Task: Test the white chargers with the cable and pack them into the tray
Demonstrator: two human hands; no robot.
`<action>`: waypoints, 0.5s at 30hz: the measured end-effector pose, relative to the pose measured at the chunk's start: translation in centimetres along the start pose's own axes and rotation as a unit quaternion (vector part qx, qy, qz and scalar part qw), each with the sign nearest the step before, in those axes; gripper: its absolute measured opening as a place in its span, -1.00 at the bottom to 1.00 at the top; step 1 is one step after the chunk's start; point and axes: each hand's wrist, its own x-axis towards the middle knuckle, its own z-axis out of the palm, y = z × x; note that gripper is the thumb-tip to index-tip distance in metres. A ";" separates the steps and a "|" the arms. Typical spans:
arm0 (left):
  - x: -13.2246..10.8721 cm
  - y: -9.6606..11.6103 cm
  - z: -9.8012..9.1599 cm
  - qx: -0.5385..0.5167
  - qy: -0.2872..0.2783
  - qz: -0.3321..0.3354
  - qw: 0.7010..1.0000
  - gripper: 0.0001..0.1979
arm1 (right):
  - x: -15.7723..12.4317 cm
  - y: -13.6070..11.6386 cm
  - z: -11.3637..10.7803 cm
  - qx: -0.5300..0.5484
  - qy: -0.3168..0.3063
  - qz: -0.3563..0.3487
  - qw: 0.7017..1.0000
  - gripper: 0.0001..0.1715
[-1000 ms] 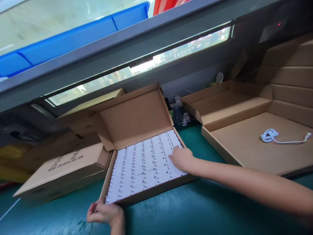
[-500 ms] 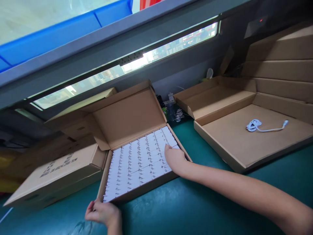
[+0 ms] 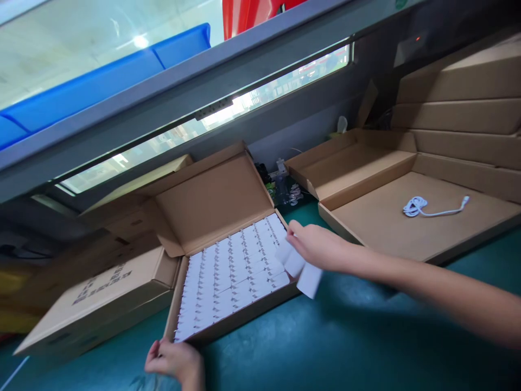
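An open flat cardboard box (image 3: 228, 320) lies on the green table, packed with rows of small white boxes (image 3: 228, 274). My right hand (image 3: 315, 244) is lifted over the box's right edge, fingers closed on a few of the small white boxes (image 3: 300, 270), which hang below the hand. My left hand (image 3: 173, 359) rests against the box's near left corner, fingers curled at the cardboard edge. The box lid (image 3: 211, 201) stands open behind.
A second open cardboard box (image 3: 407, 228) at right holds a coiled white cable (image 3: 423, 206). A closed printed carton (image 3: 93, 298) lies left. Stacked cardboard (image 3: 459, 103) stands at the far right. Small parts (image 3: 285, 187) sit by the back wall.
My right hand was pressing on the white boxes at the tray's right side; now it has risen and moved right with a few of them in its grip. My left hand stays put.
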 end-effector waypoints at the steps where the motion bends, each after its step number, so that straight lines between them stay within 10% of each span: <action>1: 0.0 0.0 0.0 0.000 0.000 0.000 1.000 -0.80 | -1.1 0.9 -0.1 0.044 -0.013 -0.017 0.999 -0.73; 6: 0.2 0.0 0.1 -0.002 0.009 -0.008 1.000 -0.80 | -6.5 6.0 3.7 0.207 -0.099 -0.018 0.973 -0.71; 15: 0.2 1.1 0.4 0.019 0.016 -0.018 1.000 -0.79 | -9.1 11.7 10.1 0.322 -0.021 0.108 0.940 -0.65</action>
